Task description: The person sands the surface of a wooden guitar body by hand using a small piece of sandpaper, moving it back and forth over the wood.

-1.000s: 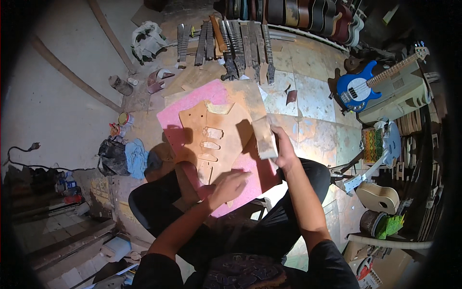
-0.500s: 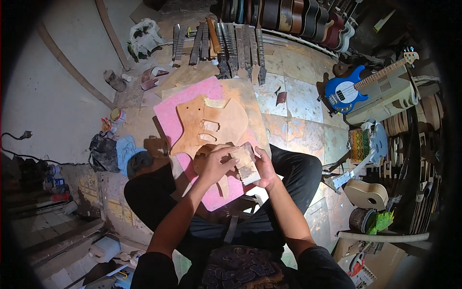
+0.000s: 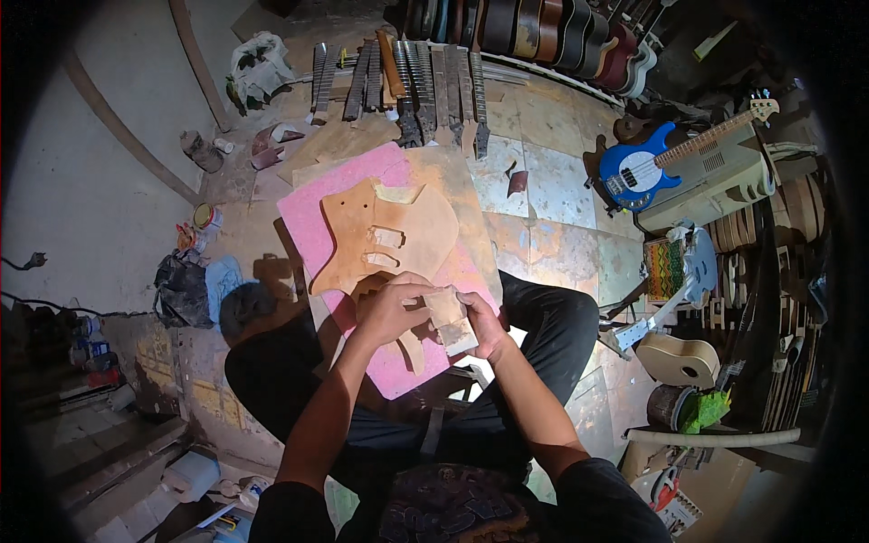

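My left hand (image 3: 389, 312) and my right hand (image 3: 484, 330) are together over the lower part of an unfinished wooden guitar body (image 3: 344, 235), both closed on a pale, stained block (image 3: 451, 321) that looks wrapped in worn sandpaper. My left fingers press on its top left edge, while my right fingers wrap its right side. The body has cut cavities and two small holes, and its lower end is partly hidden by my hands. It lies on a pink pad (image 3: 299, 217) atop a board (image 3: 434, 167) between my legs.
Guitar necks (image 3: 407, 90) line the floor ahead, with racked guitars (image 3: 534, 27) behind. A blue bass (image 3: 625, 167) leans at right, near an acoustic body (image 3: 674, 357). Cans (image 3: 204, 217), a black bag (image 3: 181, 290) and blue cloth (image 3: 222, 276) sit at left by a wall.
The block came down from above the body's right side to the lower middle. My left hand moved up to grip it alongside my right. The view has shifted slightly.
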A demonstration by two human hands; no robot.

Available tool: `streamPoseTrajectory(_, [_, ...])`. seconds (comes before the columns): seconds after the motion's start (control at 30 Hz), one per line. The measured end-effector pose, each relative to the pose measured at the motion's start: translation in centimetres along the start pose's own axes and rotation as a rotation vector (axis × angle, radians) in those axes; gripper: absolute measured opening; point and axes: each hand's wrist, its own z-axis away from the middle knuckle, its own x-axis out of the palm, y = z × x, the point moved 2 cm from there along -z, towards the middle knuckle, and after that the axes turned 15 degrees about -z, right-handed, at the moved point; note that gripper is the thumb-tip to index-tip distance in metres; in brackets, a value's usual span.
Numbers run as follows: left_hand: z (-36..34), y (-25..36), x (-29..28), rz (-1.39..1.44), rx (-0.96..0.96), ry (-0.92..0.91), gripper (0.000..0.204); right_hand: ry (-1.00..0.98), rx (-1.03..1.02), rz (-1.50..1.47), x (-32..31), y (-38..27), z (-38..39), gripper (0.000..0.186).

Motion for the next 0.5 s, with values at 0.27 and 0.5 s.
streamPoseTrajectory(0.27, [-1.0, -5.2, -0.6, -0.239, -0.075, 0.077, 0.045, 0.258, -0.199, 0.369, 0.8, -0.8, -1.9, 0.050])
streamPoseTrajectory(0.5, [-0.9, -11.5, -2.6, -0.842, -0.539, 0.198, 0.133, 0.472, -1.034, 1.722, -0.8, -8.7, -7.7, 0.039])
